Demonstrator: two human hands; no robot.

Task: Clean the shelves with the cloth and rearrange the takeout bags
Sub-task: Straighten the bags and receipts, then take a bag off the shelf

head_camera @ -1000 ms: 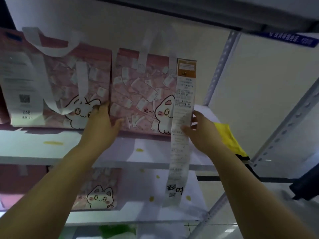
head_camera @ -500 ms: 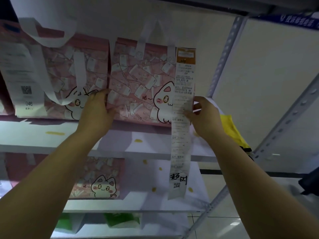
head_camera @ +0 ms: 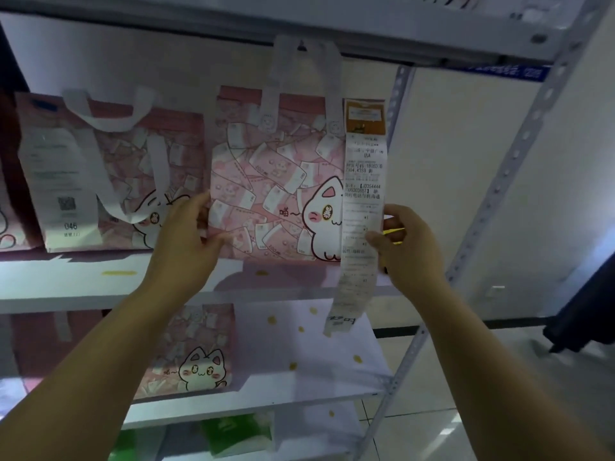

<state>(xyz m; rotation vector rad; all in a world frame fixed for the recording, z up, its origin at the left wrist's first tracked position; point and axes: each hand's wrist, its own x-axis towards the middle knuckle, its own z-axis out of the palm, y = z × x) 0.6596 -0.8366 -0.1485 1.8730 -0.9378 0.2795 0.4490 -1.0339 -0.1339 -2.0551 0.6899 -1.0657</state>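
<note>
A pink takeout bag (head_camera: pixel 273 181) with a white cat print and white handles is held just above the white shelf (head_camera: pixel 66 284). My left hand (head_camera: pixel 186 237) grips its lower left edge. My right hand (head_camera: pixel 404 247) grips its right side, behind a long receipt (head_camera: pixel 361 207) that hangs from the bag's top corner. A second pink takeout bag (head_camera: pixel 133 174) with its own receipt stands to the left on the same shelf. A sliver of the yellow cloth (head_camera: pixel 394 231) shows behind my right hand; the remainder of it is hidden.
A third pink cat bag (head_camera: pixel 193 354) stands on the shelf below. Green packets (head_camera: pixel 236 430) lie on the lowest shelf. A perforated metal upright (head_camera: pixel 499 184) rises at the right. Another shelf board (head_camera: pixel 299 31) runs close above the bag's handles. A dark object (head_camera: pixel 585 311) stands on the floor, far right.
Both hands have lifted the cat bag a little off the shelf and brought it nearer. The yellow cloth is now mostly hidden behind my right hand.
</note>
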